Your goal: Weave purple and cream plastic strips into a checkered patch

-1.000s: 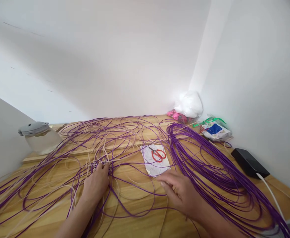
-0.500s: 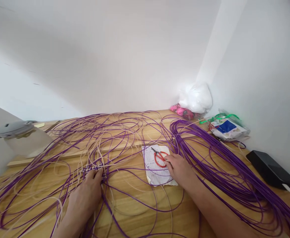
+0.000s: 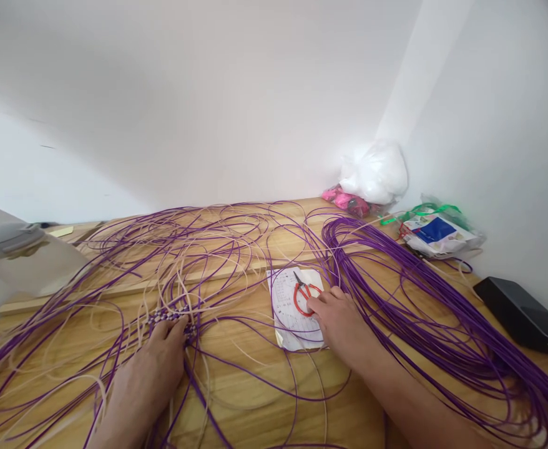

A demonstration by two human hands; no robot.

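My left hand (image 3: 155, 358) is closed on a small woven piece (image 3: 158, 315) of purple and cream strands, its fingertips pressing along the near edge. Loose strands fan out from the piece on all sides. Further right, my right hand (image 3: 342, 321) has its thumb and fingers closed at the red-handled scissors (image 3: 301, 300). Their dark blades point away from me, slightly left. Under the scissors lies a creased white sheet of paper (image 3: 286, 324) with handwriting on it, and part of its right side is hidden by the right hand.
A thick coil of purple strands (image 3: 424, 293) spreads over the right side of the wooden table (image 3: 250, 399). A wooden strip (image 3: 128, 287) crosses behind my hands. White and pink plastic bags (image 3: 377, 171), a printed packet (image 3: 440, 231) and a black box (image 3: 522, 312) stand by the wall.
The scissors have turned clockwise and shifted slightly right on the paper with my right hand. My left hand stays on the woven piece. The view has shifted a little.
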